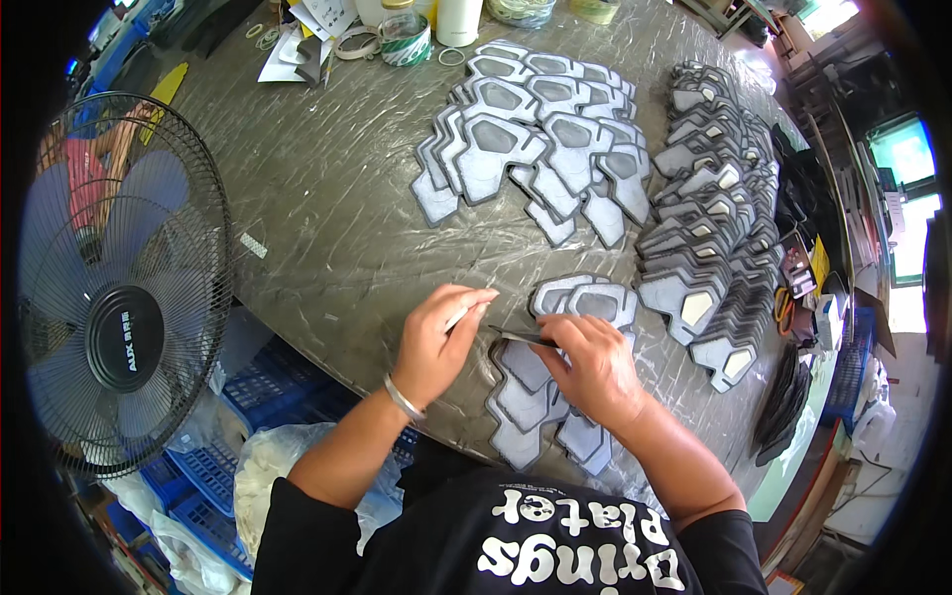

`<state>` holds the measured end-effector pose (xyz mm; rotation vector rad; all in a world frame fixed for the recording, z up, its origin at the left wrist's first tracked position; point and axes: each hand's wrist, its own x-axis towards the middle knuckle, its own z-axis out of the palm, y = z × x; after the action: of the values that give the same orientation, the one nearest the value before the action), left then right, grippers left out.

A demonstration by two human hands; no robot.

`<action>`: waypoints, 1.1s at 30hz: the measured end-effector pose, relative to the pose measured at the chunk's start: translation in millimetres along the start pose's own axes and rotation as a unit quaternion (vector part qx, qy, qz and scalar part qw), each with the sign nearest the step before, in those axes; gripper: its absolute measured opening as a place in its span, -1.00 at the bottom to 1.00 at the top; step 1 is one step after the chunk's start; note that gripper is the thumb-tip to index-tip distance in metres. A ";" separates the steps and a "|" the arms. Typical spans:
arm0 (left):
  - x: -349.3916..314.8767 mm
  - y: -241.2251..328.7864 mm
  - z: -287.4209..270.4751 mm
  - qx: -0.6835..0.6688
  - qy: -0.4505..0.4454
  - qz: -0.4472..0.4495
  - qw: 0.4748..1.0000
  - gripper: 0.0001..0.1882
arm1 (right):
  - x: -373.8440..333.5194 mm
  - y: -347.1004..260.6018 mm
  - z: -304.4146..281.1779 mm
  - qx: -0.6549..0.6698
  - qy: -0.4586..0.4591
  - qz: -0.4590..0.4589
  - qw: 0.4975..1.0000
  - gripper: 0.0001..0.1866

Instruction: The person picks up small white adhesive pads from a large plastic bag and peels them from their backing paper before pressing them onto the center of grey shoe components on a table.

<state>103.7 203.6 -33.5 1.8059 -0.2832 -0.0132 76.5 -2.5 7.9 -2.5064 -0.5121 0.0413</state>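
Note:
My left hand is raised over the near part of the table, thumb and fingers pinched on a small white piece. Facing it, my right hand grips a pair of dark, thin-tipped tweezers, whose points reach toward the left fingers. Below the right hand lies a small pile of light-grey, dark-edged flat pieces, partly covered by that hand. A larger overlapping group of grey pieces with darker grey patches spreads farther back. To the right, long overlapping rows of grey pieces carry cream patches.
A black standing fan stands at the left by the table. Tape rolls, a jar and a white bottle sit along the far edge. Orange-handled scissors lie at the right. Blue crates and plastic bags are below left.

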 end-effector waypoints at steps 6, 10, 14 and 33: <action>47.5 -4.2 8.6 0.078 -0.232 -0.098 0.965 -0.72 | -30.6 -1.6 19.0 -0.077 0.092 -0.096 0.988 -0.76; 57.4 6.1 13.4 0.195 -0.386 -0.141 0.890 -0.71 | -43.8 -5.7 28.3 -0.084 0.120 -0.130 0.981 -0.77; 51.4 4.2 17.9 0.187 -0.435 -0.113 0.873 -0.73 | -53.2 -1.7 31.1 -0.083 0.163 -0.149 0.972 -0.79; 47.3 27.9 13.0 0.288 -0.321 -0.024 0.902 -0.81 | -115.7 97.7 -24.1 0.394 0.460 0.253 0.754 -0.78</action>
<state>142.3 175.5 -3.5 2.3594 -0.7746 -0.6293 7.0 -132.3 -34.7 -1.4646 0.5205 -0.6132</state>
